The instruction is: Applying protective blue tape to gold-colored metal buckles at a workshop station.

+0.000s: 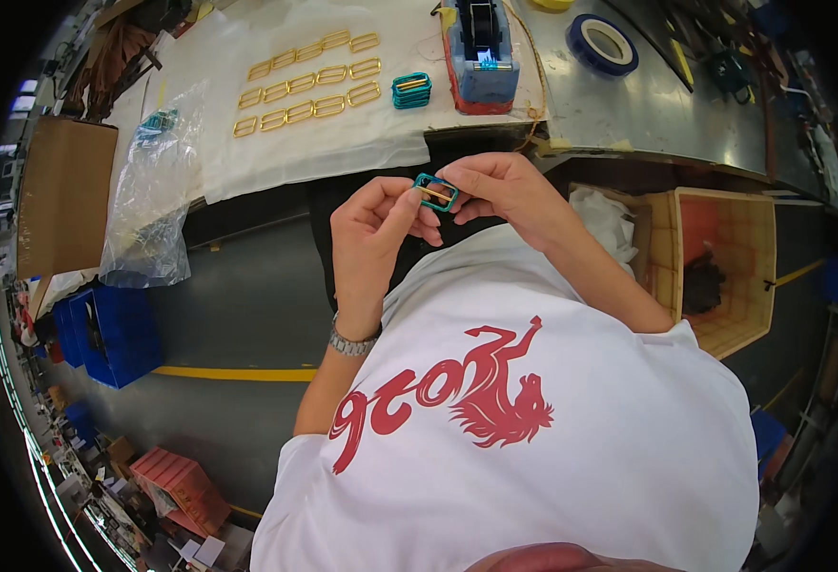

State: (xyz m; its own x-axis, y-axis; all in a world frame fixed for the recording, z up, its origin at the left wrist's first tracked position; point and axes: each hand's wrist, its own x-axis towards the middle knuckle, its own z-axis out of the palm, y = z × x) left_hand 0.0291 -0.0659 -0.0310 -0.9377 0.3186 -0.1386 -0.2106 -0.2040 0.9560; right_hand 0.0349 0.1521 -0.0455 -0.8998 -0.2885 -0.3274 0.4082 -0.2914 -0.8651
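Note:
Between my two hands, just off the table's front edge, is a rectangular slide buckle (437, 193) with a teal frame and a gold middle bar. My left hand (373, 221) pinches its left side between thumb and fingers. At its right side, my right hand (500, 194) is closed on the frame with thumb and fingertips. Beyond my hands, a small stack of teal buckles (411, 91) stands on the white sheet. Left of that stack lie gold slide buckles (300, 112) in three slanting rows.
A blue tape dispenser (481, 67) stands behind my right hand, with a blue tape roll (603, 45) farther right. On the left are a clear plastic bag (147, 229) and a cardboard box (68, 195). A wooden crate (767, 276) sits low at the right.

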